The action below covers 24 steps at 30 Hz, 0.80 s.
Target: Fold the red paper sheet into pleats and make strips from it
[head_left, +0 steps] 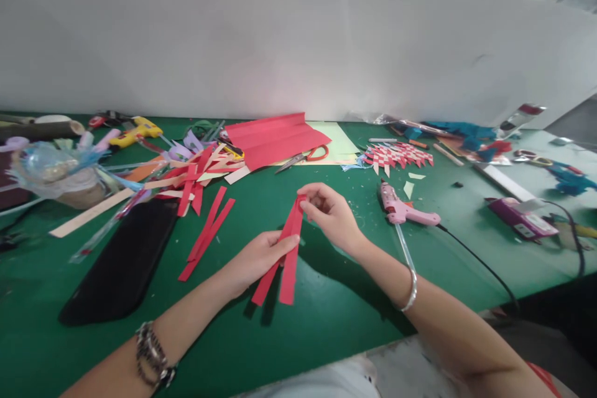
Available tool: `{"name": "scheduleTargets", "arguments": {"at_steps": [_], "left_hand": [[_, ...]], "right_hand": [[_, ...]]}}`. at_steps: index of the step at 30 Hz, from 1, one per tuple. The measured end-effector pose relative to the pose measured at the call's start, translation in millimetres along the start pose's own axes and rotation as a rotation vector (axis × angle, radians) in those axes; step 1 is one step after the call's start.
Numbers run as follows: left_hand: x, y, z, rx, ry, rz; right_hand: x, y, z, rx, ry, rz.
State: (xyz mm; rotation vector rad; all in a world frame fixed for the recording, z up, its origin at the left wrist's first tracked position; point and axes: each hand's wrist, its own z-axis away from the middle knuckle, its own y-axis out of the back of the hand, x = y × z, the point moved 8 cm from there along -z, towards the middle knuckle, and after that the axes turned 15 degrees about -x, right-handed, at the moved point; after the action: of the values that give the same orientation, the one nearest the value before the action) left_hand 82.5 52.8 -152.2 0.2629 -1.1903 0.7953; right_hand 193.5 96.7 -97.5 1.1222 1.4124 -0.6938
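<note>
Red paper strips [290,270] are held up over the green table, joined or overlapping at the top and spreading apart below. My left hand [265,255] grips them about midway, thumb on top. At their upper end my right hand [329,211] pinches them between thumb and fingers. Two more red strips [208,233] lie on the table left of my hands. Beyond my hands rest orange-handled scissors [303,158], partly on a large red paper sheet [275,140]. To the right is a pink glue gun [405,208] with a clear glue stick near it.
A black pouch [124,261] lies on the left, below a heap of paper strips [196,177]. A yellow glue gun [137,132] is behind. Woven red-and-white paper pieces [398,155] and a purple box-shaped item [520,217] are on the right. A white partition [280,31] stands behind.
</note>
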Motion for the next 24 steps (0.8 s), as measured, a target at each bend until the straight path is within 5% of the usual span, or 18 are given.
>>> {"name": "scheduleTargets", "arguments": {"at_steps": [5,11,16,20,24], "left_hand": [[1.8,-7.6,0.1,-0.121,-0.043,-0.093],[5.1,3.1,0.5,0.005,-0.066,-0.159],[2.7,9.2,-0.1,0.084,-0.089,-0.056],[-0.3,-4.5,-2.8,-0.008,-0.099,0.201],[1.5,-15.7,-1.8,-0.075,-0.062,0.189]], "right_hand": [[6.7,-7.4,0.4,-0.102,-0.006,-0.149],[15.3,-26.0,5.1,-0.264,-0.123,-0.453],[19.0,-26.6,8.5,-0.209,-0.176,-0.633],[20.4,-26.3,8.0,-0.178,-0.146,-0.596],[23.5,-24.8,7.8,-0.136,-0.136,-0.526]]}}
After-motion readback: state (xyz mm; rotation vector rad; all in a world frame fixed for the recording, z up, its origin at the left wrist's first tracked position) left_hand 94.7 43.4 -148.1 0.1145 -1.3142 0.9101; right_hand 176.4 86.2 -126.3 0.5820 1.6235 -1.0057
